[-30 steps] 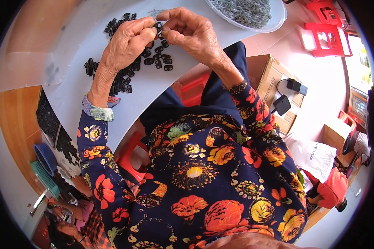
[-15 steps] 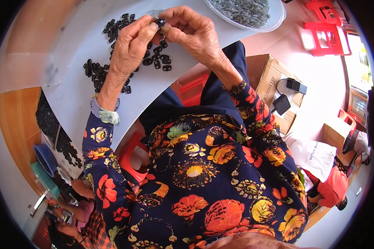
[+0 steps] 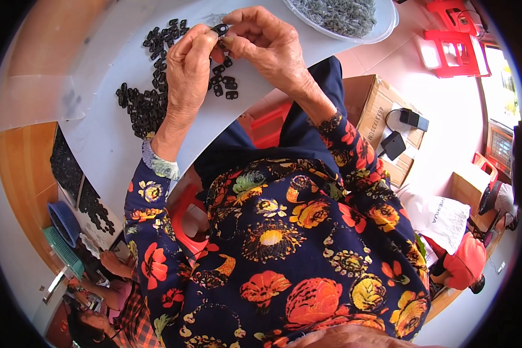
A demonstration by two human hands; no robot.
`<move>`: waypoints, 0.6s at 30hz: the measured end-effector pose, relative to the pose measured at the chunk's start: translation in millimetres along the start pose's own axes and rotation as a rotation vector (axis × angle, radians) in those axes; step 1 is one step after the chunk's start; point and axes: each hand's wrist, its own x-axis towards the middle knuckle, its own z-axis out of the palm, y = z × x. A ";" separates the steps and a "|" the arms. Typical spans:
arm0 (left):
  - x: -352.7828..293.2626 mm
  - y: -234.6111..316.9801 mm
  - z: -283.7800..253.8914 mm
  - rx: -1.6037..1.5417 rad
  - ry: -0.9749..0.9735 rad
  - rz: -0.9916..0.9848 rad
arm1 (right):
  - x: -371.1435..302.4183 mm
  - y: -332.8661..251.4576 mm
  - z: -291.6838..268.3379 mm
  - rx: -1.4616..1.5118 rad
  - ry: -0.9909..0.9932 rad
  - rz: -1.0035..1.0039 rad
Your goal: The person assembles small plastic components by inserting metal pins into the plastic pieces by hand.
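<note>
A small black plastic piece (image 3: 221, 28) with a hole in it is held up over the pale table (image 3: 107, 110). My left hand (image 3: 190, 66) pinches its left end between thumb and fingertips. On its other side, the thumb and forefinger of my right hand (image 3: 272, 52) close about the right end; whether a smaller part is also between them cannot be made out. Under and beside my hands lies a spread of similar black pieces (image 3: 142, 107), with a few separate ones (image 3: 231, 85) just below my right hand.
A clear plastic bowl (image 3: 391, 26) full of small grey, wiry parts stands at the table's right edge. To the right are a cardboard box (image 3: 362, 107) and red stools (image 3: 455, 55). A person (image 3: 136, 316) sits at lower left by blue and green baskets (image 3: 64, 223); another (image 3: 464, 261) is at right.
My left wrist and forearm have swung to the right, and the black piece has turned and shifted slightly left between my fingers. My right forefinger has lifted a little.
</note>
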 end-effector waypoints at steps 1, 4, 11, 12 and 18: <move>-0.6 -1.0 0.5 -0.011 0.012 0.004 | 0.0 -0.8 0.5 0.000 0.000 0.000; -1.5 -2.9 1.4 -0.018 0.021 -0.019 | 0.2 -1.3 0.5 -0.004 -0.004 0.002; -3.9 -7.3 0.0 -0.103 0.043 -0.068 | -0.8 -1.8 0.2 -0.007 -0.063 0.012; -3.4 -6.5 0.3 -0.106 0.043 -0.050 | -0.7 -2.4 0.7 -0.011 -0.046 0.013; -4.8 2.3 7.1 -0.093 0.058 -0.016 | 0.5 -0.7 0.4 -0.011 -0.019 0.016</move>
